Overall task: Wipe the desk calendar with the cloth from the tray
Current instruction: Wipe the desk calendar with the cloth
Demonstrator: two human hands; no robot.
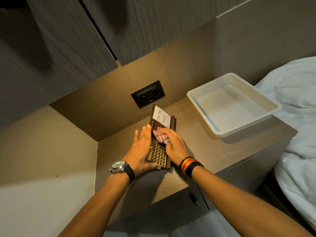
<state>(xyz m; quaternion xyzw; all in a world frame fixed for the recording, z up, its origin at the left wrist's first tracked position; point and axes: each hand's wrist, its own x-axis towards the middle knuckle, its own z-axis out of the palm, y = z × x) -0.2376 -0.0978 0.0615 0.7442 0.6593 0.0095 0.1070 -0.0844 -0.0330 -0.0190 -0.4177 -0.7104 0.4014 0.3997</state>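
The calendar (159,147) lies flat on the table (196,151), below the black socket (148,94) on the back panel. A white note (161,116) reading "To Do List" sits at the calendar's far end, and a gold grid covers its near end. The right hand (174,142) presses a bunched red-and-white cloth (159,136) onto the calendar's middle, its grip clamped on the cloth. The left hand (142,151) lies open along the calendar's left edge, fingers spread flat and thumb at the near corner, its grip apart. A watch (119,166) sits on the left wrist and striped bands (189,164) on the right. The white tray (234,105) stands to the calendar's right, well apart from it, at the table's edge beside the bed (299,108).
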